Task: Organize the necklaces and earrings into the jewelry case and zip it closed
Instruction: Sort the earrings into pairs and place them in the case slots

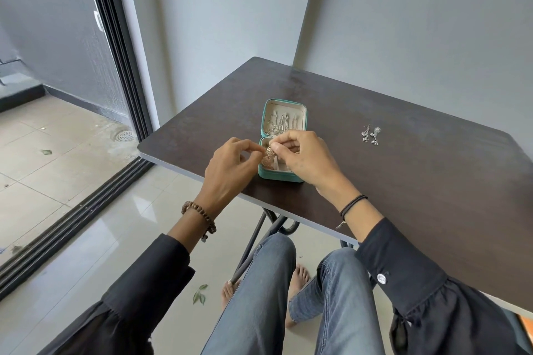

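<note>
My left hand [230,164] and right hand [300,155] pinch a gold filigree earring [268,153] just above the open jewelry case [284,104]. Necklaces [281,124] already hang in its lid. Silver drop earrings [371,134] lie right of the case, and zipping remains.

Gold piece [268,152] btw. fingers [279,147] too small (type unclear).
</note>
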Tool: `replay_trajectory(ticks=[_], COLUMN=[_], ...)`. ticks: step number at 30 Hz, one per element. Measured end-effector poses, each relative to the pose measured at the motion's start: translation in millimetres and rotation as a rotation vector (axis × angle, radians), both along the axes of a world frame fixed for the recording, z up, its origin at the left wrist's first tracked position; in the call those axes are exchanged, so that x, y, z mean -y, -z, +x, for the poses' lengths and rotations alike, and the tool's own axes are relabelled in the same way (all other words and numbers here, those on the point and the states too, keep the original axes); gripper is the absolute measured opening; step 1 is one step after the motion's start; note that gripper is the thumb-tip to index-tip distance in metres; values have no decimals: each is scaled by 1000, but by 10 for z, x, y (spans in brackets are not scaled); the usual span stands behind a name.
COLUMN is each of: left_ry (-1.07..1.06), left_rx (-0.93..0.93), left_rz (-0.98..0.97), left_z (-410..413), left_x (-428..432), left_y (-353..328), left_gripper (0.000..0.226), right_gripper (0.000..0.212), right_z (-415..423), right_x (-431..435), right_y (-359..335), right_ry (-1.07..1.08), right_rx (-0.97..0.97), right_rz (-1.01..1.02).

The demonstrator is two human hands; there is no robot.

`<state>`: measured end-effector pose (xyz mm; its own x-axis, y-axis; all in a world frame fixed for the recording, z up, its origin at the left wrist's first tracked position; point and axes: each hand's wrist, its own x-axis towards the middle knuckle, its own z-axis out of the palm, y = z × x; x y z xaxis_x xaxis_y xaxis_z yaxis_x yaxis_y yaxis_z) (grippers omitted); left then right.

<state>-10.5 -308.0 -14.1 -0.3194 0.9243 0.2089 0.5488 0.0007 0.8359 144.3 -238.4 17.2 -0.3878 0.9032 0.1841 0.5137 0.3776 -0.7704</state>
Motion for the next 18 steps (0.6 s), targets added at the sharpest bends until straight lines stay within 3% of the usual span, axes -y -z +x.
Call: replay_trajectory(ticks=[4,13,18], left_ry=[32,7,-23], left_rx=[-42,-147,-178], left_rz=[-37,-23,-16], left_z=[-18,11,16], left_x=[13,26,41], left_y=[-30,19,-4], left_gripper=[34,16,16], right_gripper=[12,12,11], right_z=[-14,-1,-29], right_x=[24,-13,8], right_y=[1,57,57], right_ry=[-10,-14,-30], right_rx=[-114,156,201], right_rz=[-124,90,152])
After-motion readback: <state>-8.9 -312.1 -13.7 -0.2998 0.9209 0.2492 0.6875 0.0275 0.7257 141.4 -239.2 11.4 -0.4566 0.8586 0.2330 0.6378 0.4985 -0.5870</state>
